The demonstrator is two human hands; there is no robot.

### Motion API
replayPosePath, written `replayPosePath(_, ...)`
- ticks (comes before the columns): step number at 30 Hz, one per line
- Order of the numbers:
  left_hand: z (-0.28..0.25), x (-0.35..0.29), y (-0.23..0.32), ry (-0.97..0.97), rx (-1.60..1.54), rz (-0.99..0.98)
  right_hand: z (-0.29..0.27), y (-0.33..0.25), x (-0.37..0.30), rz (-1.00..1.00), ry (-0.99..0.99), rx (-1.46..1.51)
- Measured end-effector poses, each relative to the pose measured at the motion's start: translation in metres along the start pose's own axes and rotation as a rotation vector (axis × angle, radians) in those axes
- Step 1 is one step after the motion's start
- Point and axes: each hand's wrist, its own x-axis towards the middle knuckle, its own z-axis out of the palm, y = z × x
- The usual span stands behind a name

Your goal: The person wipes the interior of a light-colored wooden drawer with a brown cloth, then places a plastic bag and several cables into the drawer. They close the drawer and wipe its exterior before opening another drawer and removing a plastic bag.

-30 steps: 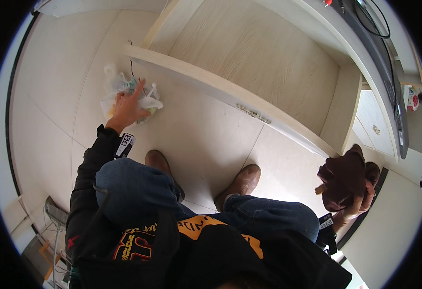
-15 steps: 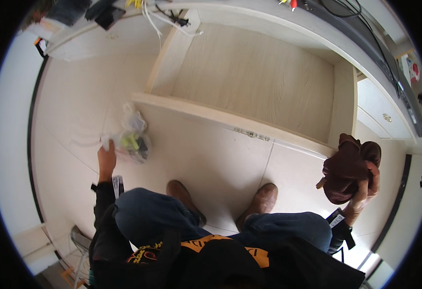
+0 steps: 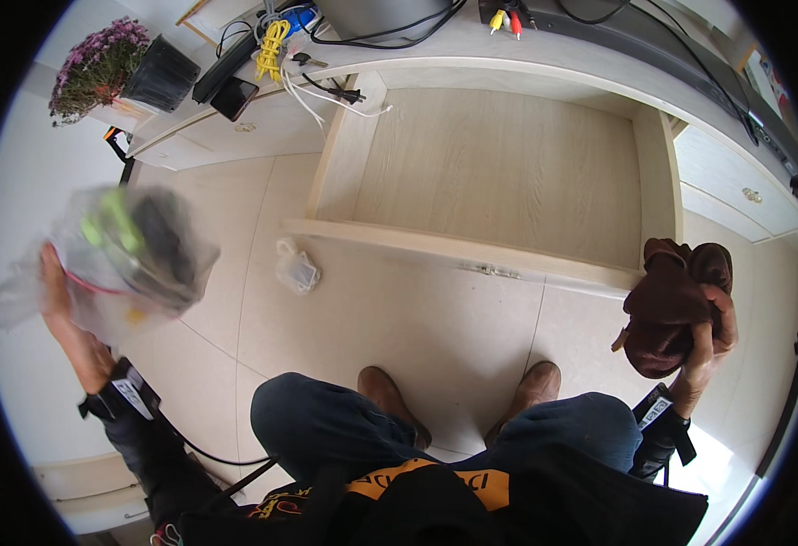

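Note:
On the left, my left hand (image 3: 60, 289) grips a clear plastic bag (image 3: 149, 255), raised and smeared by motion. Something bright green and something dark show through its film, along with a pink-red line. At the right, my right hand (image 3: 710, 329) is closed round a bundle of dark maroon cloth (image 3: 667, 314), held beside the right front corner of a pulled-out wooden drawer (image 3: 499, 164). The drawer's bottom is bare pale wood. A smaller tied clear bag (image 3: 299, 268) with pale contents sits on the floor by the drawer's left front corner.
Along the cabinet top (image 3: 454, 56) are a yellow cable bundle (image 3: 272, 47), white and black cords, a phone (image 3: 233, 98), and red-and-yellow plugs (image 3: 514, 24). A potted purple-flowered plant (image 3: 99, 65) stands far left. A closed drawer (image 3: 736, 182) flanks the open one. My shoes (image 3: 531, 391) rest on tile.
My left hand has lifted the larger plastic bag off the floor, up and to the left. The smaller bag stays on the floor. My right hand still holds the maroon cloth by the drawer corner.

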Motion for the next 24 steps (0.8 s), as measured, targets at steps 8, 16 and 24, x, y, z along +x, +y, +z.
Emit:
replayPosePath(8, 0.177, 0.007, 0.027, -0.527, -0.074, 0.698, 0.004, -0.002, -0.003, 0.007, -0.011, 0.081)
replayPosePath(16, 0.351, -0.139, 0.039, -0.97, -0.072, 0.328, 0.009, -0.009, 0.0, -0.036, -0.036, 0.073)
replayPosePath(24, 0.45, -0.203, 0.041, -1.431, -0.007, 0.713, 0.011, -0.013, 0.004, -0.06, -0.039, 0.04)
